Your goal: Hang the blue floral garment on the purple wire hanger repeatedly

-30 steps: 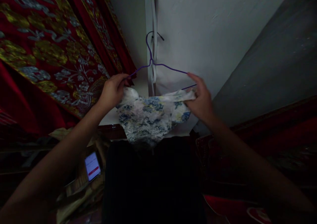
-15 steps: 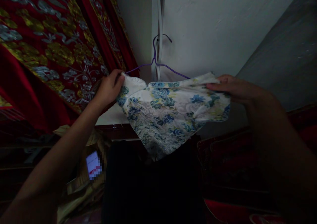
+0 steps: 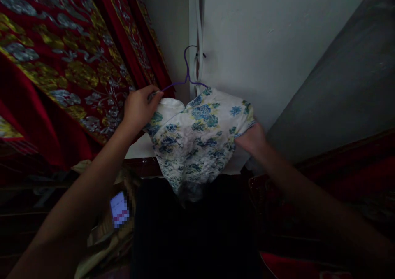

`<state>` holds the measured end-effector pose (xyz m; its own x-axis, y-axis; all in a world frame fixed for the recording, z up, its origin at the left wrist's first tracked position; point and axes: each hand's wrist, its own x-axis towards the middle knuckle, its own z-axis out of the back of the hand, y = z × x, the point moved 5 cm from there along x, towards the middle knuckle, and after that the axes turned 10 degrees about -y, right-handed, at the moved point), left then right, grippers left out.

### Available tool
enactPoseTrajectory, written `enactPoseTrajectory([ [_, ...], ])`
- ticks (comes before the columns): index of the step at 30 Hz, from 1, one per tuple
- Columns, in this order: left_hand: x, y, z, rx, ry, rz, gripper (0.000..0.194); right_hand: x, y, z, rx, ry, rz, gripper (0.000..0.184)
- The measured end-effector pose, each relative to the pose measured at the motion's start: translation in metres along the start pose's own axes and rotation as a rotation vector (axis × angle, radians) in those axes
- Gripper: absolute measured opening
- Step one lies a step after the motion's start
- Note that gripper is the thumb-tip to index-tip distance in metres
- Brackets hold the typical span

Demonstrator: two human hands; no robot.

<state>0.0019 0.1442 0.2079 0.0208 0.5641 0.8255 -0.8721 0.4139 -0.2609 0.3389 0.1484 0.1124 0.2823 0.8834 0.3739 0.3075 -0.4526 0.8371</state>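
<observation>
A white short-sleeved cheongsam (image 3: pixel 202 135) with blue and green flowers and pale piping hangs in front of me; its lower end fades into dark. Its neck surrounds a purple wire hanger (image 3: pixel 187 75), whose hook points up against the wall. My left hand (image 3: pixel 140 108) is closed at the left shoulder, thumb and fingers pinching the hanger's arm together with the cloth edge. On the other side, my right hand (image 3: pixel 251 139) reaches into the right sleeve opening from below. The sleeve covers its fingers, so I cannot tell whether they grip anything.
Red cloth (image 3: pixel 83 65) embroidered in gold and silver hangs at the left. White cables (image 3: pixel 199 32) run down the pale wall (image 3: pixel 262 36) behind the hanger. A lit phone (image 3: pixel 119 209) lies low on the left. Red fabric (image 3: pixel 293 264) shows at the lower right.
My right hand has let go of the sleeve's top, moved left and down, and gone inside the sleeve. The right shoulder now drapes over the hanger, which has shifted slightly left.
</observation>
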Motion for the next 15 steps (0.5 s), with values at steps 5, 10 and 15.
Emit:
enactPoseTrajectory([
  [5, 0.0, -0.001, -0.004, 0.051, -0.01, 0.048, 0.033, 0.015, 0.053, -0.008, -0.236, 0.248, 0.061, 0.083],
  [10, 0.003, 0.02, -0.012, -0.087, -0.06, 0.155, 0.029, -0.012, 0.11, -0.052, -0.596, 0.37, 0.326, 0.103],
  [15, -0.021, -0.001, -0.015, -0.596, 0.072, 0.143, 0.032, -0.067, 0.075, -0.074, -0.691, 0.848, 0.314, 0.053],
])
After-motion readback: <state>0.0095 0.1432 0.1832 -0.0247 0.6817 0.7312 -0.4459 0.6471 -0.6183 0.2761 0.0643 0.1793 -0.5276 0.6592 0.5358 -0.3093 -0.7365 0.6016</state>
